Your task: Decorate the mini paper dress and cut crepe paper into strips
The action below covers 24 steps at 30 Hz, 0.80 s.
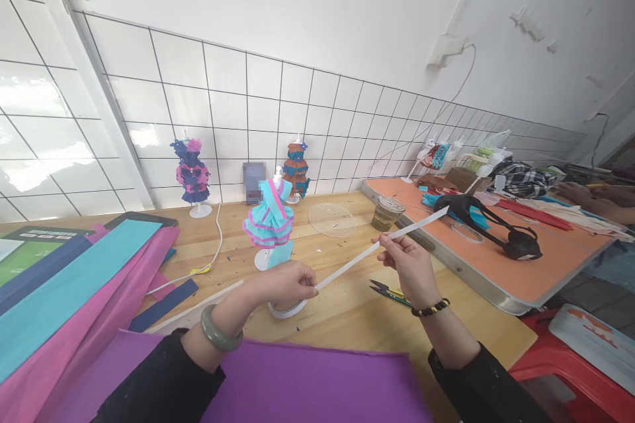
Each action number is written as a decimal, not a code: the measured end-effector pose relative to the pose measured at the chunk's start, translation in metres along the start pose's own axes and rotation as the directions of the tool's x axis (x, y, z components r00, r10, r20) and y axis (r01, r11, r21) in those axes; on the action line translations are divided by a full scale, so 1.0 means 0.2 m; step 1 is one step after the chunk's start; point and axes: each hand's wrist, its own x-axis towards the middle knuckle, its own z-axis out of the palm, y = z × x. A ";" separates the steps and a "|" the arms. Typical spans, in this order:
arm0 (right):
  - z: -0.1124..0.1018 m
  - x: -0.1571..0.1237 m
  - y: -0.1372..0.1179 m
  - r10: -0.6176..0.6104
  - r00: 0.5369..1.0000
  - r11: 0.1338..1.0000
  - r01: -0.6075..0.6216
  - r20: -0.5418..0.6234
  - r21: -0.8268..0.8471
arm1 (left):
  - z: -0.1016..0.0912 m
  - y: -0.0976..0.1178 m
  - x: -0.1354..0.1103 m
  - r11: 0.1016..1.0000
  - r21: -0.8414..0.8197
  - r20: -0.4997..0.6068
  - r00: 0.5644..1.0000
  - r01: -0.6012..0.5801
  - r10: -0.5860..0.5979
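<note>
A thin white strip that looks like tape (350, 263) is stretched between both hands. My left hand (292, 281) pinches its lower end above the wooden table, and my right hand (404, 261) pinches it further along, its free end sticking out up and right. Under my left hand shows part of a white ring-shaped thing (289, 312), mostly hidden. Just behind stands a small dress form in a turquoise ruffled dress with pink trim (270, 215). Thread snips (389, 292) lie on the table beside my right wrist, and purple fabric (322, 380) spreads along the front edge.
Turquoise (84, 264) and pink fabric (114, 291) pile up at left. Two more dressed forms, one navy and pink (191, 172), one brown (296, 168), stand by the tiled wall. A lidded cup (387, 213) borders the orange table (496, 264); a red stool (555, 363) sits at right.
</note>
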 end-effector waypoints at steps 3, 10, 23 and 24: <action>0.00 0.03 0.03 0.050 0.998 0.999 -0.050 -0.026 0.015 | 0.00 -0.02 0.01 1.000 0.004 0.012 1.000 0.000 0.000; -0.01 0.05 0.07 0.143 0.989 0.988 -0.142 -0.019 0.060 | 0.02 -0.05 0.02 1.000 -0.008 0.023 1.000 0.011 -0.011; 0.06 -0.13 -0.02 0.154 0.969 0.967 -0.188 0.193 0.170 | 0.08 -0.10 0.08 0.991 0.126 -0.152 0.988 0.049 -0.029; 0.06 -0.15 -0.02 0.149 0.968 0.969 -0.183 0.201 0.167 | 0.08 -0.10 0.08 0.987 0.148 -0.176 0.984 0.061 -0.034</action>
